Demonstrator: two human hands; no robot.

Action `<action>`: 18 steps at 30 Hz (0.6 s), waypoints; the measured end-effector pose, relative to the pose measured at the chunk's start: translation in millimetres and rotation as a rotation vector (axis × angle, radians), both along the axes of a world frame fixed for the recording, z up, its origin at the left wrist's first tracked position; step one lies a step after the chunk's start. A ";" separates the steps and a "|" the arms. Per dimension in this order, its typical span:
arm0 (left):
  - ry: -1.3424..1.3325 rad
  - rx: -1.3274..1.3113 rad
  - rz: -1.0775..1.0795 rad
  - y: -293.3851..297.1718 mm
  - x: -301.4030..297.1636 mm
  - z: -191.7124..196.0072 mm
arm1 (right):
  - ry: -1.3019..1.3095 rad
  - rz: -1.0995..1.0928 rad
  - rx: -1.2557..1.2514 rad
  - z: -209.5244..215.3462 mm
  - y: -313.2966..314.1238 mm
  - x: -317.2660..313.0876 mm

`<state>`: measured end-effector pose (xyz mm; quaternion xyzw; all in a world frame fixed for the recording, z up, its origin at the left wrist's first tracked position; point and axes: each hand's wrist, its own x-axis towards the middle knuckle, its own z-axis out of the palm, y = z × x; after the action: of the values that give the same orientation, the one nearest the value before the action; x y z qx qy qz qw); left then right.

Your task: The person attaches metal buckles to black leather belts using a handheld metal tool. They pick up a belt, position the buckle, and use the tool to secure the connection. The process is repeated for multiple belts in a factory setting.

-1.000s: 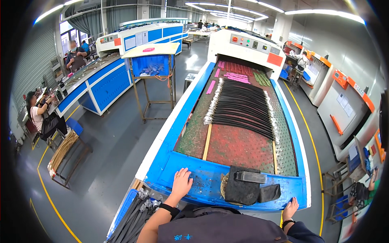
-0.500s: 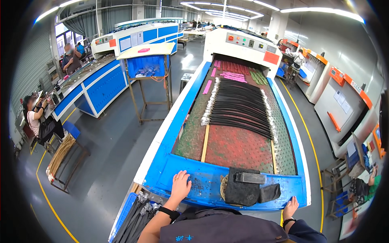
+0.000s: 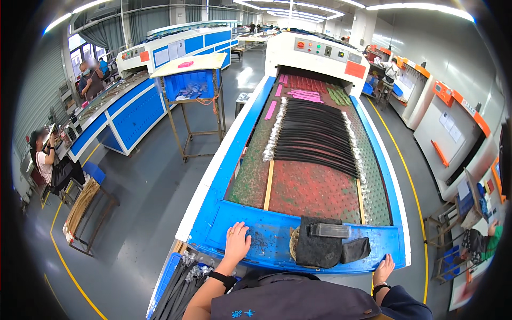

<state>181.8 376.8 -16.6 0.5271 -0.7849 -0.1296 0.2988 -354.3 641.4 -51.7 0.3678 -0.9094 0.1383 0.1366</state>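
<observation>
My left hand (image 3: 238, 241) lies on the blue front ledge (image 3: 266, 220) of a conveyor machine, its fingers stretched out and holding nothing. At the ledge's right corner rests my right hand (image 3: 383, 270), fingers extended over the rim and nothing in them. Between my hands, nearer the right, sit a black cloth-like pad (image 3: 317, 249) with a clear block (image 3: 329, 230) on top and a smaller black piece (image 3: 355, 249) beside it. Beyond the ledge, a row of long black strips (image 3: 317, 133) with whitish, plastic-looking wrapped ends lies across the red-green belt (image 3: 314, 192).
Pink strips (image 3: 305, 96) and green strips (image 3: 338, 95) lie by the machine's opening. A blue crate (image 3: 165, 280) of dark strips stands at lower left. Left of the belt is a stand with a blue bin (image 3: 190, 88). Other people sit or stand at benches on both sides.
The view has shifted slightly. Both hands stay on the ledge, and the black strips look nearly unmoved on the belt.
</observation>
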 end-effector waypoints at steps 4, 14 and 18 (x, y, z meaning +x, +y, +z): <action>-0.003 -0.014 -0.007 0.8 0.0 1.3 | -0.001 0.002 -0.007 -0.5 0.6 0.2; -0.006 -0.010 -0.010 1.6 -0.8 2.8 | -0.004 -0.012 -0.004 -2.2 0.8 -0.9; -0.010 -0.003 -0.006 1.8 -0.7 4.0 | 0.000 -0.003 -0.002 0.6 -0.1 1.3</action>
<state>181.1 378.6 -12.6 0.5251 -0.7880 -0.1266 0.2954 -353.0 641.3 -51.1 0.3663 -0.9097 0.1392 0.1374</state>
